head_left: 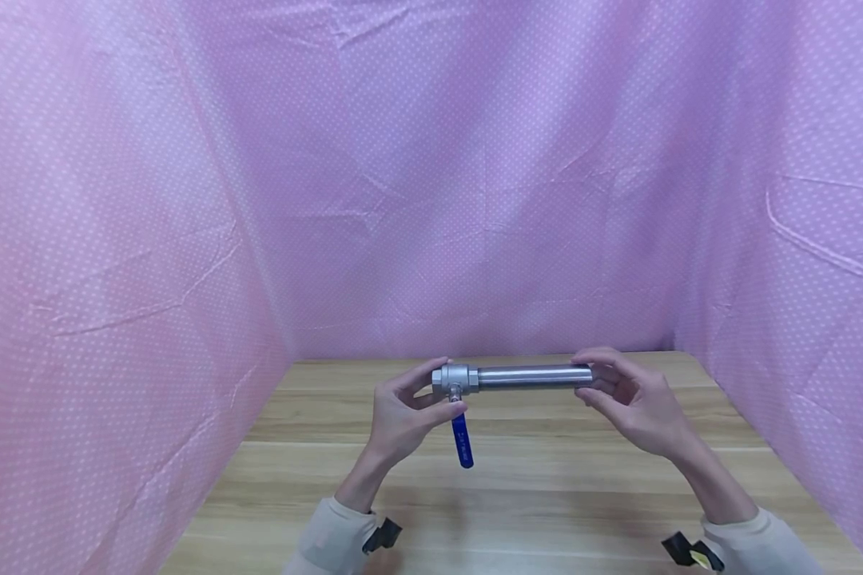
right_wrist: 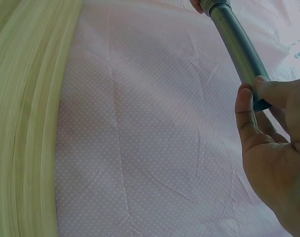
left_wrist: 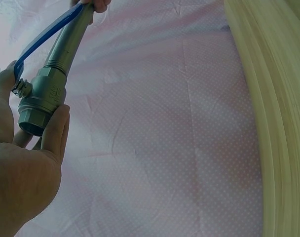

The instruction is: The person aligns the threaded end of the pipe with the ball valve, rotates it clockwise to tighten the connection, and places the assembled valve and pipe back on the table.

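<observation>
Valve (head_left: 455, 376) and pipe (head_left: 525, 377) are joined end to end, up in the air and roughly level, with a few threads (left_wrist: 55, 65) showing at the joint. Looks all metal, so I'd guess it's fairly heavy, stiff and not fragile, though the smooth pipe could slip or roll. The valve's chunky body seems the best spot to grab; the blue handle (head_left: 463, 441) probably swings, so I wouldn't carry it by that. My left hand (head_left: 400, 419) has its fingers curled round the valve, spread only about as wide as the body, thumb against the handle's upper part. My right hand (head_left: 647, 407) pinches the pipe's far end, fingers and thumb just a pipe's width apart. Below is the wood tabletop (head_left: 525, 479), with pink dotted cloth (head_left: 475, 200) at the back and sides.
</observation>
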{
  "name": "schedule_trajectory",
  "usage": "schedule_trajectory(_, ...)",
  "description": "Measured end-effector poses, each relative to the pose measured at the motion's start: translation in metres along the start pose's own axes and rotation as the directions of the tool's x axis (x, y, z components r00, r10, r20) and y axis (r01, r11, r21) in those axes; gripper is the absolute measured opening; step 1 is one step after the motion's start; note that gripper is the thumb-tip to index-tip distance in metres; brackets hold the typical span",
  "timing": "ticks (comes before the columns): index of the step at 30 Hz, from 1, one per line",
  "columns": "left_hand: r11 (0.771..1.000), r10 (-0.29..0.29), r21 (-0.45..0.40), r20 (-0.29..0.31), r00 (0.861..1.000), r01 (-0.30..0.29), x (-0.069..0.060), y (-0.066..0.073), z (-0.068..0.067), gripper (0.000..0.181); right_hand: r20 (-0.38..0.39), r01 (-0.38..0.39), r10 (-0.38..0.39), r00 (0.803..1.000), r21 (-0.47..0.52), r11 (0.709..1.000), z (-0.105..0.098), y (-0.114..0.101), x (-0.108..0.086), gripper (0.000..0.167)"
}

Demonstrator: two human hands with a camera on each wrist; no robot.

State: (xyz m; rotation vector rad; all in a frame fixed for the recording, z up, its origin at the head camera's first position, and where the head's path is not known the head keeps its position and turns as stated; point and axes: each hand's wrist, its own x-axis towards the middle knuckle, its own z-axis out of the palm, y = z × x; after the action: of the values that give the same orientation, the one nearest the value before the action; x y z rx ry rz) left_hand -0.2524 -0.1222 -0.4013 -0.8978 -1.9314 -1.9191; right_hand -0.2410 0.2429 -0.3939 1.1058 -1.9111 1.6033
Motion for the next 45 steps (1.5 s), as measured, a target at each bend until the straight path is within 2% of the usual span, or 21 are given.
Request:
schedule_trajectory(5, 1.000, 0.006, -0.004, 0.001, 1.000, -0.006, -0.001, -0.001, -0.001, 0.063, 0.012, 0.078, -0.080, 0.997, 0.074, 0.994, 0.003, 0.001, 0.000, 0.058)
schedule_trajectory(11, 1.000, 0.000, -0.004, -0.001, 1.000, 0.000, -0.003, 0.000, -0.001, 0.062, 0.003, 0.104, -0.104, 0.995, 0.069, 0.992, 0.005, -0.002, 0.001, 0.058)
schedule_trajectory(18, 1.000, 0.001, -0.011, 0.004, 1.000, -0.001, -0.005, 0.000, -0.002, 0.063, -0.006, 0.037, -0.037, 0.999, -0.070, 0.997, 0.007, -0.007, -0.001, 0.053)
schedule_trajectory(24, 0.999, 0.000, -0.033, 0.007, 1.000, 0.001, -0.006, -0.001, -0.003, 0.065, -0.041, -0.013, 0.005, 0.999, -0.206, 0.979, 0.007, -0.007, -0.005, 0.049)
schedule_trajectory(27, 1.000, -0.005, -0.029, 0.002, 1.000, 0.005, -0.006, -0.002, -0.002, 0.066, -0.056, -0.037, 0.025, 0.998, -0.231, 0.972, 0.008, -0.007, -0.006, 0.048)
schedule_trajectory(30, 1.000, -0.005, -0.018, -0.005, 1.000, 0.005, -0.007, -0.002, -0.002, 0.066, -0.053, -0.025, 0.016, 0.998, -0.174, 0.984, 0.009, -0.005, -0.006, 0.050)
schedule_trajectory(33, 1.000, -0.011, -0.013, -0.008, 1.000, 0.011, -0.007, -0.002, -0.003, 0.066, -0.036, 0.031, -0.032, 0.999, -0.041, 0.999, 0.010, -0.003, -0.005, 0.054)
schedule_trajectory(36, 1.000, -0.017, -0.018, -0.008, 1.000, 0.017, -0.007, -0.003, -0.003, 0.066, -0.023, 0.075, -0.074, 0.997, 0.053, 0.996, 0.011, -0.001, -0.004, 0.057)
schedule_trajectory(42, 0.999, -0.015, -0.033, -0.003, 1.000, 0.015, -0.006, -0.002, -0.003, 0.067, -0.027, 0.054, -0.053, 0.998, 0.052, 0.997, 0.011, 0.001, -0.005, 0.056)
schedule_trajectory(45, 0.999, -0.016, -0.038, -0.002, 1.000, 0.016, -0.006, -0.002, -0.003, 0.067, -0.029, 0.071, -0.070, 0.997, 0.048, 0.996, 0.012, 0.001, -0.004, 0.056)
